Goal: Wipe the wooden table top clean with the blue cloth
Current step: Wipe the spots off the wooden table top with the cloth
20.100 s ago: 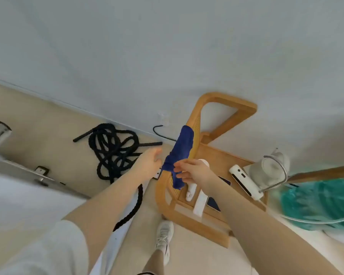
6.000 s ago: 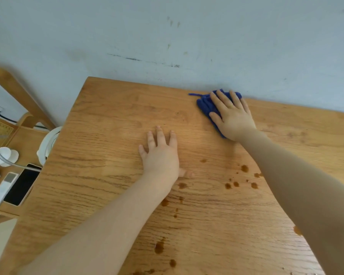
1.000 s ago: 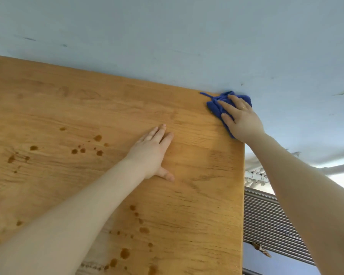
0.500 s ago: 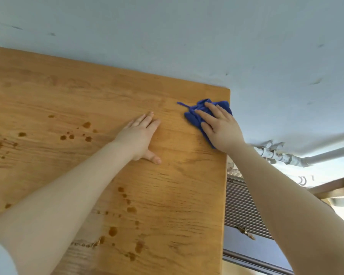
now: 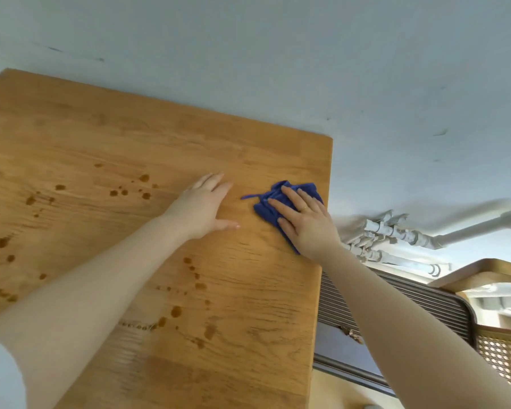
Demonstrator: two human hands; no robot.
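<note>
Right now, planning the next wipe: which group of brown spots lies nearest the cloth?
The small group just left of the left hand; the others sit farther down or left.

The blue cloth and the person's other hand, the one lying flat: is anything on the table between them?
Nothing but bare wood, in the head view. The blue cloth lies under the right hand; the left hand lies flat beside it.

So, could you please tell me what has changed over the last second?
The right hand slid the blue cloth from the table top's far right corner back toward the person. The left hand stays flat beside it, and the brown spots remain unwiped.
</note>
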